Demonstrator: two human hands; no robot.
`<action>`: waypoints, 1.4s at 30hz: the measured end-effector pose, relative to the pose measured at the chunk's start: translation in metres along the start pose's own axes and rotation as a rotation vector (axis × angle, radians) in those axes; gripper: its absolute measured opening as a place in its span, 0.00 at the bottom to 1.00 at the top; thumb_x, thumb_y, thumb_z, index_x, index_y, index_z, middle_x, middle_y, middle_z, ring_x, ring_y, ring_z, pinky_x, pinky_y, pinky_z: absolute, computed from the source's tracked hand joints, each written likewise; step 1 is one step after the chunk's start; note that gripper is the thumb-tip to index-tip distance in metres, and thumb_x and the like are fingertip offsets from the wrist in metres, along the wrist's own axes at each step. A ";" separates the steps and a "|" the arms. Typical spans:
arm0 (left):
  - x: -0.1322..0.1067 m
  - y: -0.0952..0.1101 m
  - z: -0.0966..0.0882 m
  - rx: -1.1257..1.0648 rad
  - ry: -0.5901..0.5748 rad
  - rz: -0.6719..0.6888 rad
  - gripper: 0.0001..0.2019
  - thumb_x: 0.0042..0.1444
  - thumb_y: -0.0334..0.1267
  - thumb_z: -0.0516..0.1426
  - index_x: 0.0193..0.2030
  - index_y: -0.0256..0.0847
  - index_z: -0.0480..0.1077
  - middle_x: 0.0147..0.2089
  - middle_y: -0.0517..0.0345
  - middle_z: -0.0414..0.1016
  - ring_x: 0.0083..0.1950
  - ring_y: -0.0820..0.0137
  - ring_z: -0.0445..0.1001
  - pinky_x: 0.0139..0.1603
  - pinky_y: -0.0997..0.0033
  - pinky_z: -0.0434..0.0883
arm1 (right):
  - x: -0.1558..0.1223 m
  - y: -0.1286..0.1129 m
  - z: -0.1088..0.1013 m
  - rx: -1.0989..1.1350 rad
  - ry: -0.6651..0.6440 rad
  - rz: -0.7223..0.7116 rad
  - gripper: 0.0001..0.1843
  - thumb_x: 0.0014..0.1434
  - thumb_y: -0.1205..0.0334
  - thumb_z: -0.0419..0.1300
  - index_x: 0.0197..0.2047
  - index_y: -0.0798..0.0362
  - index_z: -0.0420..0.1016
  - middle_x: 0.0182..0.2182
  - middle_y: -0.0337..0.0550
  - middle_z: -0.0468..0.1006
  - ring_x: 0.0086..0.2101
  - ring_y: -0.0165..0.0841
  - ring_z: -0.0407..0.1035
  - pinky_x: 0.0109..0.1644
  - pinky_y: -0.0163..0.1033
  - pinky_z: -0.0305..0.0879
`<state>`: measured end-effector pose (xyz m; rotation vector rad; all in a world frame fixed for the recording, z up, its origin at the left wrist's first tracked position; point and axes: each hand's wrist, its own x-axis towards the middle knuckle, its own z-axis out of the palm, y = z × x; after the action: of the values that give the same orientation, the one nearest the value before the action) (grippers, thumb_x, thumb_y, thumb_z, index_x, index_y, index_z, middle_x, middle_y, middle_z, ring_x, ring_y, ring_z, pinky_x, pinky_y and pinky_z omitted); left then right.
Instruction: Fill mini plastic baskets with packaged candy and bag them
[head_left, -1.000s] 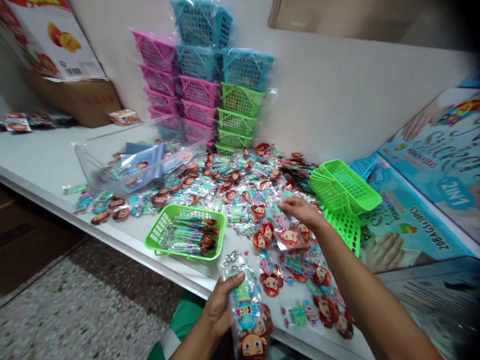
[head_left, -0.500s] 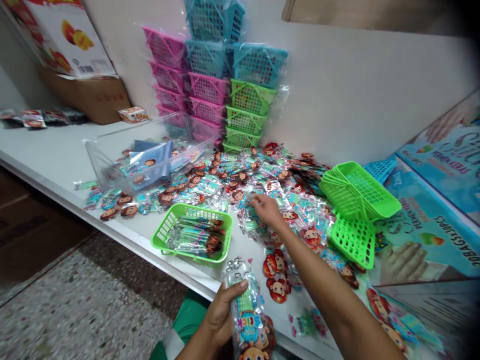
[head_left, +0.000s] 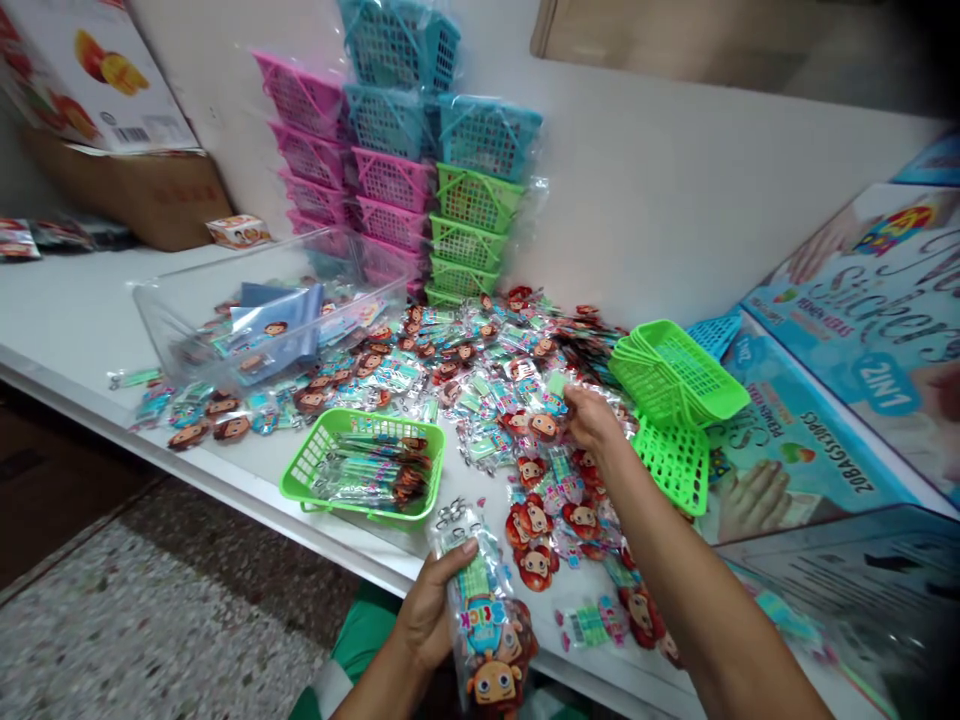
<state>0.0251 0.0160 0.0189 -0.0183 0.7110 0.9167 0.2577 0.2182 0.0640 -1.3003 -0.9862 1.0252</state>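
My left hand [head_left: 429, 612] grips a small stack of clear packets [head_left: 486, 625] at the table's front edge, thumb on top. They show green sticks, the word "Stick" and a cartoon head, with metallic-looking ends at the top. My right hand [head_left: 594, 420] reaches over the loose pile [head_left: 480, 395] of similar packets, its fingertips pinched at the edge of a packet [head_left: 546, 422] with a green part. Between the pile and the table edge stands a green basket [head_left: 301, 472], with packets lying in rows inside it.
Nested green baskets [head_left: 679, 375] stand right of the pile, beside blue printed boxes [head_left: 810, 420]. Behind are wrapped stacks of pink baskets [head_left: 304, 95], blue baskets [head_left: 487, 140] and green baskets [head_left: 476, 200]. A clear plastic bin [head_left: 161, 320] sits left, near a cardboard carton [head_left: 161, 200].
My right hand has moved rightward across the pile to another packet. My left hand keeps its hold on the stack. The view has turned slightly to the right.
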 end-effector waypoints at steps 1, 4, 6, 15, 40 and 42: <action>0.000 0.000 0.001 -0.014 -0.013 0.003 0.07 0.50 0.32 0.61 0.36 0.30 0.73 0.30 0.48 0.79 0.30 0.63 0.78 0.43 0.60 0.72 | -0.012 -0.001 0.001 -0.046 -0.035 0.011 0.14 0.42 0.52 0.65 0.22 0.52 0.66 0.15 0.30 0.64 0.19 0.26 0.58 0.25 0.33 0.57; 0.003 -0.001 0.003 -0.090 -0.079 0.025 0.12 0.52 0.33 0.60 0.44 0.32 0.72 0.33 0.49 0.80 0.36 0.61 0.79 0.46 0.60 0.71 | -0.073 0.001 0.012 -0.209 -0.189 0.042 0.11 0.43 0.55 0.65 0.24 0.53 0.70 0.16 0.31 0.66 0.20 0.27 0.57 0.24 0.32 0.54; 0.006 0.000 0.005 -0.135 -0.099 0.041 0.15 0.52 0.32 0.59 0.48 0.34 0.71 0.35 0.50 0.80 0.40 0.61 0.78 0.48 0.61 0.71 | -0.122 0.005 0.021 -0.428 -0.443 0.015 0.11 0.51 0.53 0.60 0.25 0.52 0.71 0.19 0.33 0.68 0.22 0.28 0.60 0.27 0.32 0.55; 0.006 0.006 0.007 -0.051 -0.056 -0.015 0.19 0.53 0.33 0.59 0.52 0.30 0.69 0.36 0.45 0.80 0.38 0.58 0.79 0.45 0.59 0.72 | -0.075 0.004 0.051 -1.227 -0.430 -0.272 0.27 0.64 0.44 0.40 0.36 0.53 0.73 0.30 0.44 0.76 0.31 0.35 0.67 0.34 0.35 0.57; 0.010 -0.007 0.000 -0.030 -0.084 -0.036 0.16 0.50 0.31 0.61 0.47 0.32 0.71 0.38 0.46 0.79 0.36 0.61 0.78 0.43 0.62 0.72 | 0.018 -0.012 0.014 -1.396 0.099 -0.247 0.23 0.59 0.47 0.50 0.47 0.54 0.73 0.43 0.57 0.76 0.44 0.44 0.69 0.45 0.45 0.61; 0.012 -0.007 0.001 -0.025 -0.062 -0.038 0.14 0.50 0.32 0.61 0.45 0.32 0.72 0.36 0.46 0.79 0.35 0.60 0.78 0.43 0.60 0.72 | 0.009 0.004 0.057 -1.234 -0.152 -0.400 0.24 0.57 0.46 0.54 0.50 0.54 0.70 0.47 0.57 0.74 0.47 0.46 0.66 0.48 0.46 0.59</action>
<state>0.0353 0.0205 0.0109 -0.0254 0.6392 0.8867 0.2050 0.2422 0.0618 -1.8538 -2.0500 0.1089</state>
